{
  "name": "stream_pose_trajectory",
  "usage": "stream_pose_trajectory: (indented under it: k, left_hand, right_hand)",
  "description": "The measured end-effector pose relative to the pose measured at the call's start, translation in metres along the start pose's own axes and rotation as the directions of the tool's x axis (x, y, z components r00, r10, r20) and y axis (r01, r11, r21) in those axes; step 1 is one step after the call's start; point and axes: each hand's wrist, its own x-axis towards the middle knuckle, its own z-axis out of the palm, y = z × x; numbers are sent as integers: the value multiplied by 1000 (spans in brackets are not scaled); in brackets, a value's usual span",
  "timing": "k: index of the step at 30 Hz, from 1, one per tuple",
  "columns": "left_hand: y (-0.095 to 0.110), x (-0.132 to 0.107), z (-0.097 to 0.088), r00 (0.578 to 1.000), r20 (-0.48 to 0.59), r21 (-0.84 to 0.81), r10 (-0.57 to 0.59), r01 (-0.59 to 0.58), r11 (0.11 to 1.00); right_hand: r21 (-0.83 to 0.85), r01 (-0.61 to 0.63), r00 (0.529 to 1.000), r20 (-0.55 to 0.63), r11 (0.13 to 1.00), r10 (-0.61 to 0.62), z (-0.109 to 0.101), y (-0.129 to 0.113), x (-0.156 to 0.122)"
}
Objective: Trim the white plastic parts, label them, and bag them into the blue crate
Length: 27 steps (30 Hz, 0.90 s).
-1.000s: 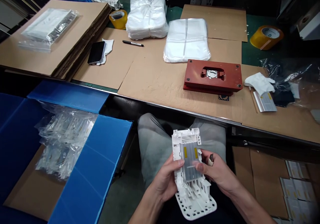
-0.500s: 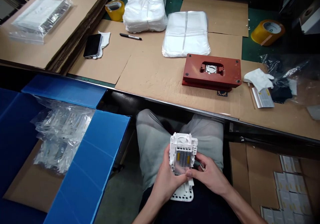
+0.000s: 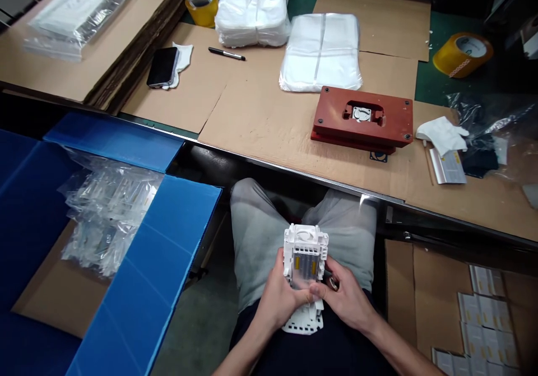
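Over my lap I hold a white plastic housing [image 3: 306,240] with slots along its edges. Set into its middle is a grey metal plate [image 3: 306,265] with two yellow marks. My left hand [image 3: 279,292] is closed around the housing's left side, thumb on the lower front. From the right, my right hand [image 3: 347,295] grips the other side, its thumb meeting the left one below the plate. A small shiny metal piece [image 3: 333,282] shows by the right hand's fingers; its kind is unclear. The fingers behind the housing are hidden.
A red fixture block [image 3: 362,117] sits on the cardboard-covered bench, near bundled plastic bags [image 3: 321,54] and a tape roll [image 3: 462,55]. To the left stands a blue box [image 3: 168,258] with bagged parts [image 3: 109,213]. Similar metal plates [image 3: 487,309] lie in a carton at lower right.
The camera view has shifted slightly, so the bench items appear a little farther right. Both hands keep their grip on the housing, which has barely moved.
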Motion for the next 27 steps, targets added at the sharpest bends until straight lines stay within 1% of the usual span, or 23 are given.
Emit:
stream_pose_trajectory:
  k: [3, 6, 7, 9, 12, 15, 18, 21, 24, 27]
  left_hand:
    - [6, 1, 1, 1000, 11, -1, -16, 16, 1000]
    - [11, -1, 3, 999, 28, 43, -36, 34, 998]
    - [11, -3, 4, 999, 25, 57, -35, 34, 998]
    - [10, -6, 5, 1000, 17, 62, -26, 25, 998]
    - [4, -9, 5, 1000, 6, 40, -1, 1, 999]
    - [-1, -8, 3, 1000, -8, 30, 14, -14, 999]
    - [-1, -4, 1, 1000, 4, 10, 12, -12, 1000]
    - [1, -2, 2, 1000, -11, 25, 12, -12, 1000]
    - [2, -2, 5, 1000, -30, 27, 6, -5, 1000]
    - [2, -3, 8, 999, -33, -20, 3, -4, 1000]
  right_hand:
    - [-3, -67, 996, 57, 998, 67, -7, 1, 2]
    - [-91, -98, 993, 52, 991, 103, -13, 3, -2]
    - [-134, -89, 995, 43, 987, 95, -14, 4, -5]
    - [-206, -35, 998, 39, 978, 43, -13, 5, -10]
    - [-251, 72, 997, 59, 965, -59, -8, 5, -15]
    - [-262, 111, 994, 46, 959, -103, -1, 6, -15]
    - [-240, 113, 994, 34, 964, -108, 2, 8, -9]
    - [-216, 77, 996, 50, 973, -68, -4, 6, -3]
    - [-185, 42, 994, 111, 982, -21, -13, 0, 0]
    - [-190, 60, 986, 163, 980, -28, -20, -5, -1]
